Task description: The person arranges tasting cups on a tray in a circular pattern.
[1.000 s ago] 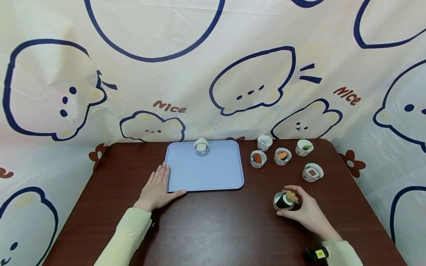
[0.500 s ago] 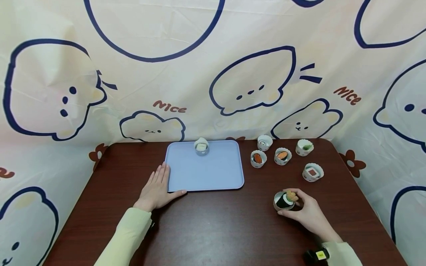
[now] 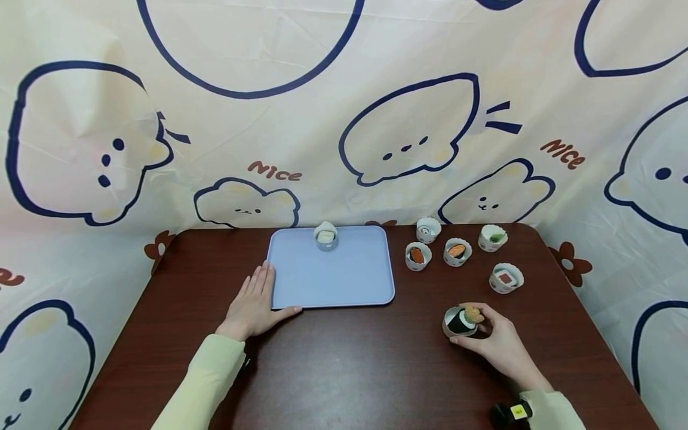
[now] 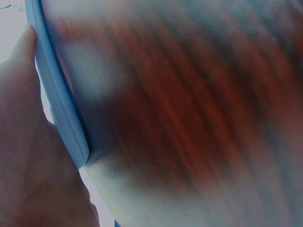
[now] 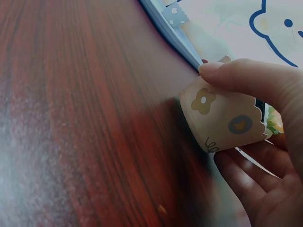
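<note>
My left hand point(image 3: 249, 307) lies flat with straight fingers at the left edge of the blue tray point(image 3: 338, 280); its thumb touches the tray's near left corner. Near the tray's far edge stands a paper cup point(image 3: 325, 237) with something pale in it. My right hand point(image 3: 497, 340) grips another paper cup point(image 5: 222, 118) between thumb and fingers, right of and nearer than the tray. A sushi piece point(image 3: 463, 321) with black wrap, white rice and a golden topping sits in that cup. In the right wrist view the cup's side shows a flower print, and its base is close to the table.
Several more paper cups with small food pieces stand right of the tray, among them one with a reddish piece point(image 3: 417, 256), one with an orange piece point(image 3: 457, 252) and one with a square piece point(image 3: 506, 279). A patterned cloth point(image 3: 322, 137) rises behind the brown table point(image 3: 344, 370).
The right hand and its cup have shifted very slightly to the right and away from me. The left hand keeps its place at the tray's edge.
</note>
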`<state>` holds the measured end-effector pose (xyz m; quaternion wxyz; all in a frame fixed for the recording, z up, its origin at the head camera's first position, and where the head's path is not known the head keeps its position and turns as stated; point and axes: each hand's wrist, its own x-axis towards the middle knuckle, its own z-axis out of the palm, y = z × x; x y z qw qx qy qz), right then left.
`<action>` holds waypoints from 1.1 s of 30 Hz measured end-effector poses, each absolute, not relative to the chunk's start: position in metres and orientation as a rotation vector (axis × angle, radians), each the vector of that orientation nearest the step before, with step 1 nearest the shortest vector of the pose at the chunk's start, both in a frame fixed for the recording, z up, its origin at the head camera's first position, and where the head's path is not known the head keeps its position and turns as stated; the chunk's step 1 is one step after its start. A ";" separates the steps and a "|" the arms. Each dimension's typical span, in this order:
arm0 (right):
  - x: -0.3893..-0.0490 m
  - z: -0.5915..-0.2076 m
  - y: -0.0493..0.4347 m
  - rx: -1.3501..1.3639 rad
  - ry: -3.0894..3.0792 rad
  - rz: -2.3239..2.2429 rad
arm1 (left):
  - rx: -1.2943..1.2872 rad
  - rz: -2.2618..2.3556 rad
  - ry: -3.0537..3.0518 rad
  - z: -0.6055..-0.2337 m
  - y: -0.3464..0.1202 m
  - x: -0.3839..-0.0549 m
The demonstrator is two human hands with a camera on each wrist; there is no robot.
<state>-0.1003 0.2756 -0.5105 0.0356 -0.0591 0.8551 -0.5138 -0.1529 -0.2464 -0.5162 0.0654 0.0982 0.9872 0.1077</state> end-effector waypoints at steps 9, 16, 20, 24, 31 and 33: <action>-0.101 -0.510 0.274 -0.166 2.607 -1.606 | 0.293 0.323 2.988 -0.513 -0.245 -0.152; -0.102 -0.510 0.272 -0.164 2.638 -1.609 | 0.296 0.356 3.005 -0.504 -0.240 -0.148; -0.103 -0.511 0.271 -0.140 2.623 -1.613 | 0.294 0.351 3.009 -0.502 -0.240 -0.146; -0.106 -0.510 0.270 -0.155 2.641 -1.609 | 0.297 0.368 3.018 -0.503 -0.240 -0.146; -0.108 -0.507 0.267 -0.166 2.653 -1.599 | 0.285 0.353 3.008 -0.503 -0.239 -0.146; -0.109 -0.507 0.267 -0.171 2.667 -1.591 | 0.281 0.347 3.009 -0.503 -0.240 -0.146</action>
